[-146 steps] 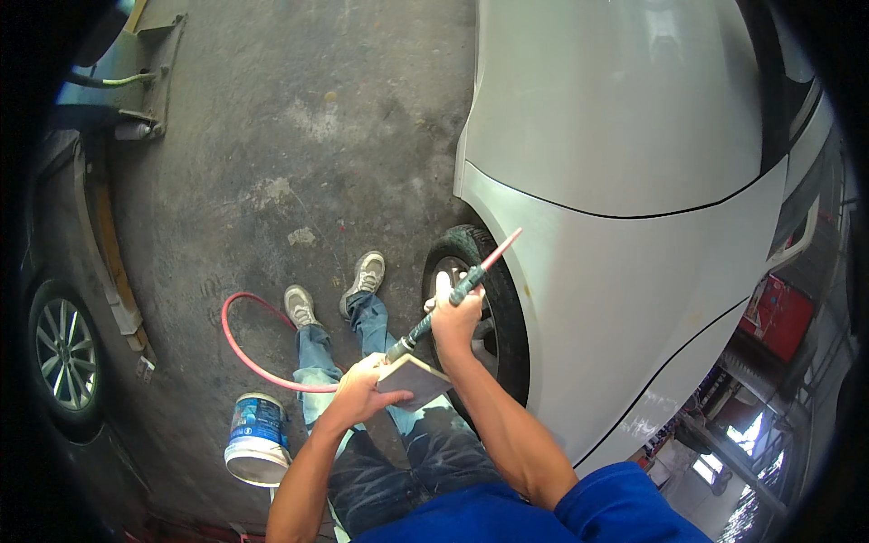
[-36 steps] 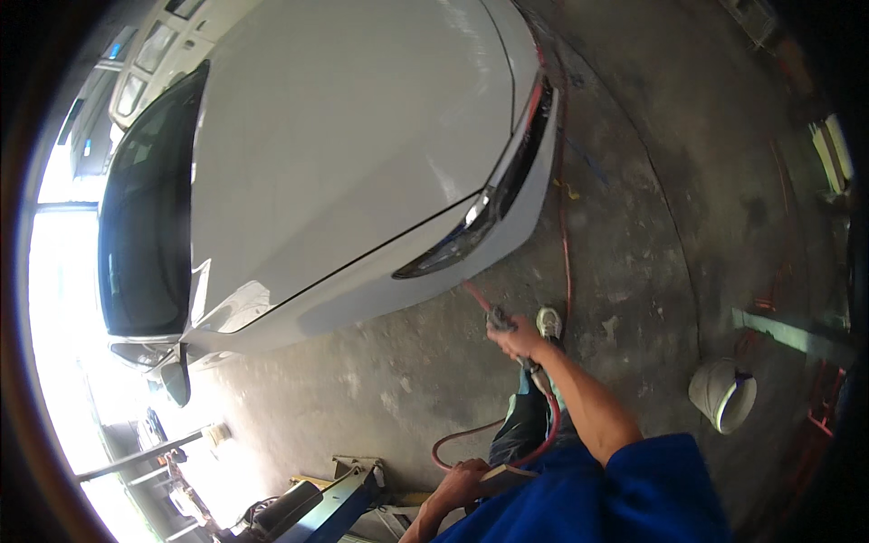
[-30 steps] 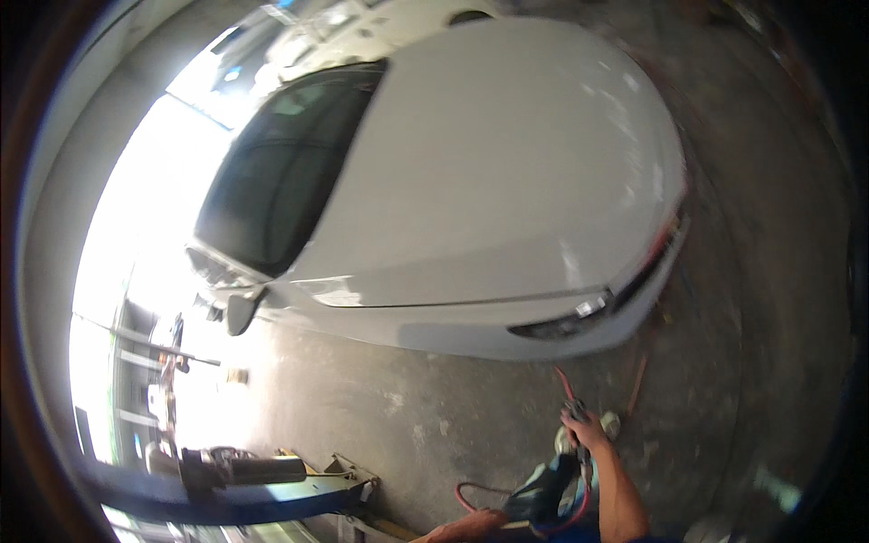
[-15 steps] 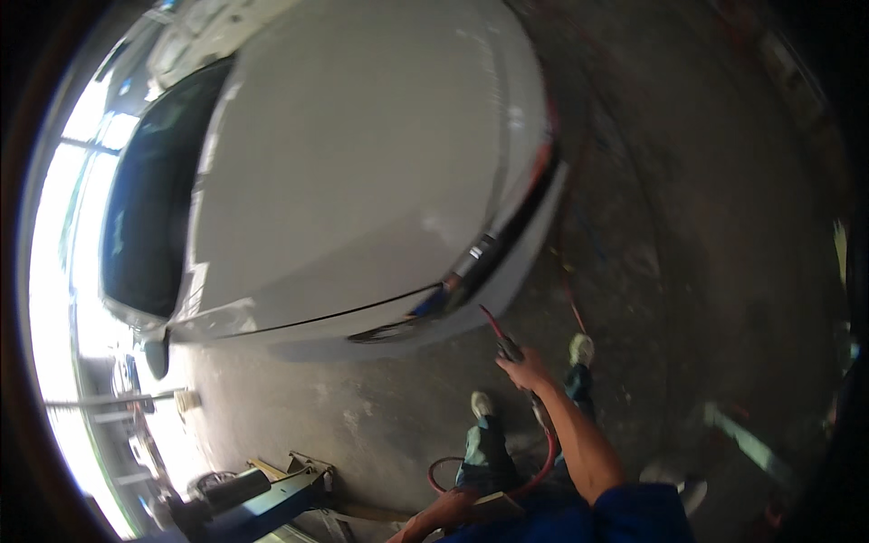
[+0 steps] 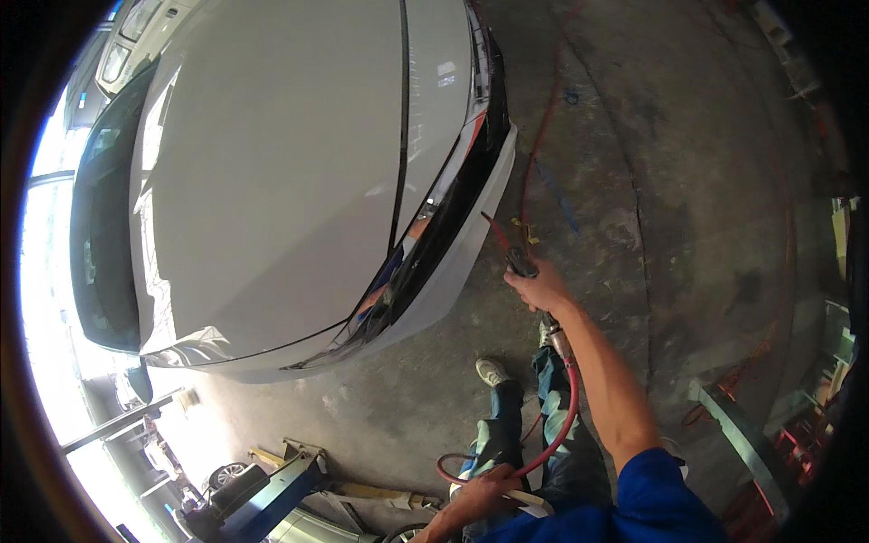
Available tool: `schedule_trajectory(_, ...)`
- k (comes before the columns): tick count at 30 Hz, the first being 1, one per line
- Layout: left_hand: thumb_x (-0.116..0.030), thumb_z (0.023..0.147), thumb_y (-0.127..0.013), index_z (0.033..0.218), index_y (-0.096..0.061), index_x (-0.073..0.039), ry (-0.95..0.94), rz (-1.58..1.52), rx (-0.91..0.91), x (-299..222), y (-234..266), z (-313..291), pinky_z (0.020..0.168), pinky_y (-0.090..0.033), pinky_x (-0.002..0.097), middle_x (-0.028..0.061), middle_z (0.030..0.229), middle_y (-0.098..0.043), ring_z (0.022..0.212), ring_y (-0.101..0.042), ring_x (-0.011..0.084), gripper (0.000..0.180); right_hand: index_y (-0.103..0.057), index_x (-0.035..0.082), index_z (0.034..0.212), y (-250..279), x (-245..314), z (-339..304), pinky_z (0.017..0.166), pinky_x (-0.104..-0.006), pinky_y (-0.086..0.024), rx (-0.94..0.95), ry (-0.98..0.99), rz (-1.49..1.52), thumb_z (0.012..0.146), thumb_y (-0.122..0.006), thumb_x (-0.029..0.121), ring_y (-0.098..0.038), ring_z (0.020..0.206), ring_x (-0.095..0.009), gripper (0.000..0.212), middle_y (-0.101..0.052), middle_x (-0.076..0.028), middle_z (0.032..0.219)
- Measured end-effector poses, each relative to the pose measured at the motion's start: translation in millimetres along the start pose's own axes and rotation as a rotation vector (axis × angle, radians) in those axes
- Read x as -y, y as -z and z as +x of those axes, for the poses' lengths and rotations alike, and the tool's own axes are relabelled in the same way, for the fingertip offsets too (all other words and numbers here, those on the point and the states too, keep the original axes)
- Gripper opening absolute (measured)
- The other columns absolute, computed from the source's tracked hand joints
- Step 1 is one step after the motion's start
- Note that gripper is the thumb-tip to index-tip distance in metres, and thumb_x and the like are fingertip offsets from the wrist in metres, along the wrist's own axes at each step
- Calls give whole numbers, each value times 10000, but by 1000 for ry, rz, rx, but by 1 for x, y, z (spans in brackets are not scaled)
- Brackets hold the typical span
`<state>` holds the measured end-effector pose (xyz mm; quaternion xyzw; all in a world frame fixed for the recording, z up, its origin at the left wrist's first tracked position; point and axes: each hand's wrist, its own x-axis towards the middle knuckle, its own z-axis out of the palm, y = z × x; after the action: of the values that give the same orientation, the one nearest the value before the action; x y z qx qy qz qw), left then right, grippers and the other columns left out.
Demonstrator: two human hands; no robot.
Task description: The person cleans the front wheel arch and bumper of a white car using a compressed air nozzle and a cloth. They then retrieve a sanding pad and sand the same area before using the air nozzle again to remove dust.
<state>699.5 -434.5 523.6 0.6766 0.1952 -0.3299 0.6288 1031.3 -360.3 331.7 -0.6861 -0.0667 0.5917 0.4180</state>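
My right hand [image 5: 541,286] is closed round the dark grip of an air blow gun [image 5: 520,262]. Its thin red nozzle points toward the front bumper [image 5: 493,201] of a light-coloured car [image 5: 299,154], appearing a little apart from it. From the gun's metal fitting a red air hose [image 5: 572,398] curves down toward my waist. There my left hand [image 5: 489,491] is held low with its fingers curled, beside a loop of the hose. A pale flat piece [image 5: 528,500] sticks out by its fingers; its kind cannot be told.
At the lower left stands a blue metal lifting frame [image 5: 272,498] with a dark cylinder. More red hose [image 5: 543,136] lies along the concrete floor past the bumper. A pale green beam [image 5: 738,434] is at the right, near red equipment [image 5: 801,452]. Another vehicle [image 5: 136,41] is at the far left.
My right hand has moved farther out with the blow gun, its nozzle nearer the bumper. The car now sits farther left in view, its front more fully shown. The left hand stays low.
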Motion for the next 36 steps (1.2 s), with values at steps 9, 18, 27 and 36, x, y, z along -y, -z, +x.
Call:
schedule_trajectory(9, -252, 744, -844, 1034, -673, -69, 20, 9, -54, 14, -17, 22, 916, -510, 438, 123, 1162, -566, 1110, -602, 343, 383, -619, 42, 818, 69, 66, 69, 461, -340, -422, -104, -20, -87, 913, -740, 243, -494, 456, -142, 254, -551, -21, 601)
schedule_trajectory(18, -275, 753, -847, 1108, -711, -76, 6, 5, -111, 45, -48, 5, 963, -506, 414, 115, 1202, -604, 1148, -602, 319, 429, -681, 24, 1134, 28, 38, 12, 529, -343, -494, 209, -99, -313, 839, -783, 434, -602, 592, -159, 515, -670, -74, 785)
schedule_trajectory(27, -378, 803, -805, 1228, -717, -124, 90, -121, -171, 83, -85, -27, 990, -470, 433, 113, 1208, -629, 1173, -577, 312, 503, -673, 5, 1105, -45, -38, -52, 775, -386, -505, 198, 320, -550, 906, -732, 351, -655, 834, -242, 403, -674, -116, 874)
schedule_trajectory(36, -446, 808, -784, 1214, -718, -113, 105, -184, -231, 122, -129, -72, 968, -482, 445, 144, 1118, -678, 1086, -624, 351, 530, -617, 5, 1250, -139, -76, -93, 834, -428, -526, 326, 345, -644, 915, -709, 296, -683, 946, -373, 453, -703, -214, 1014)
